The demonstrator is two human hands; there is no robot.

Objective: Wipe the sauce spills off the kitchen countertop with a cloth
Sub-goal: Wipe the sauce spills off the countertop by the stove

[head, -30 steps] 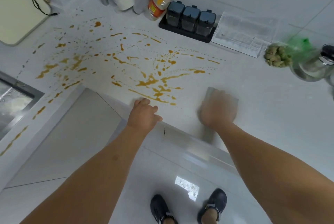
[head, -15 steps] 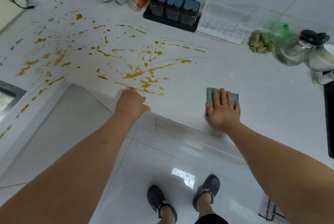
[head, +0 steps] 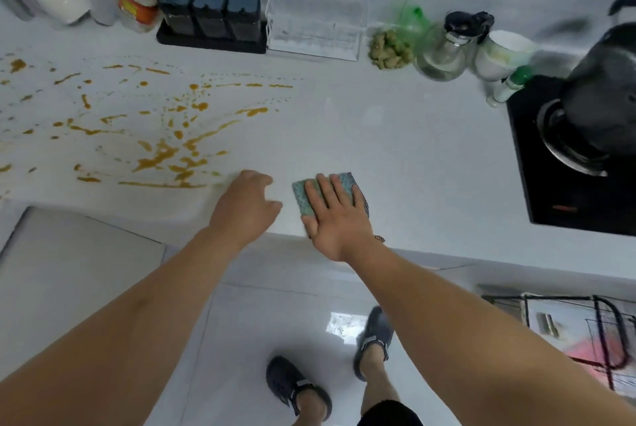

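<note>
At the front edge of the white stone bench (head: 395, 150), the right hand (head: 335, 219) presses flat, fingers straight, on a folded green textured cloth (head: 303, 196), while the left hand (head: 246, 207) rests loosely curled, holding nothing, beside orange-brown sauce splatters (head: 161, 153) spreading toward the left end.

A smooth, faintly matt white countertop (head: 395, 150) is seen beside a glossy black hob (head: 537, 184), and a textured woven cloth (head: 303, 198) is pressed flat.

Bright, even; edges blurred, warped
</note>
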